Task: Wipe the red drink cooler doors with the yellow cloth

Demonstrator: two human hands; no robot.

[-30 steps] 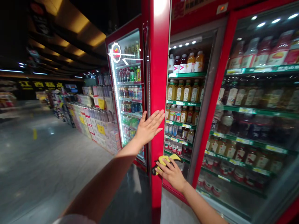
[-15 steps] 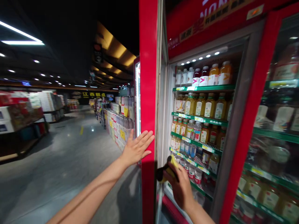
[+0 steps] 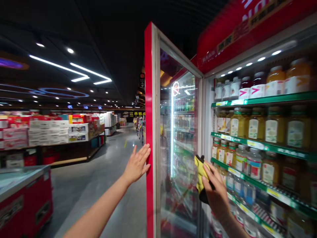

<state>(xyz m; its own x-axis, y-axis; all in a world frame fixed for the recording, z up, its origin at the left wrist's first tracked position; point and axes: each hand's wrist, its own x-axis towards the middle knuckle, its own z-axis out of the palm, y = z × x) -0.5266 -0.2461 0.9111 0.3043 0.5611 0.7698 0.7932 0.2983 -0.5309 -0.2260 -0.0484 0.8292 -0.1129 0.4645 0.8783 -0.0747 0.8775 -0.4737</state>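
Observation:
My left hand [image 3: 137, 165] lies flat with straight fingers, its fingertips against the red outer edge of the fridge door [image 3: 149, 112]. The door stands swung out, and its glass pane [image 3: 165, 158] faces right. In my right hand [image 3: 216, 185] is a yellow and black cloth [image 3: 201, 178], pinched between thumb and fingers. It hangs near the hinge side of the pane; whether it touches the glass I cannot tell. Just to the right, juice bottles [image 3: 253, 127] fill the green-edged shelves of the fridge [image 3: 208, 91].
A red chest freezer [image 3: 27, 201] stands low at the left front. Behind it, stacked boxes [image 3: 48, 130] sit on display tables. The grey floor [image 3: 109, 185] runs back between the displays and the door.
The view has turned left and the door's inner glass now shows. My left hand stays at the door edge. My right hand and the cloth now appear farther right and slightly higher.

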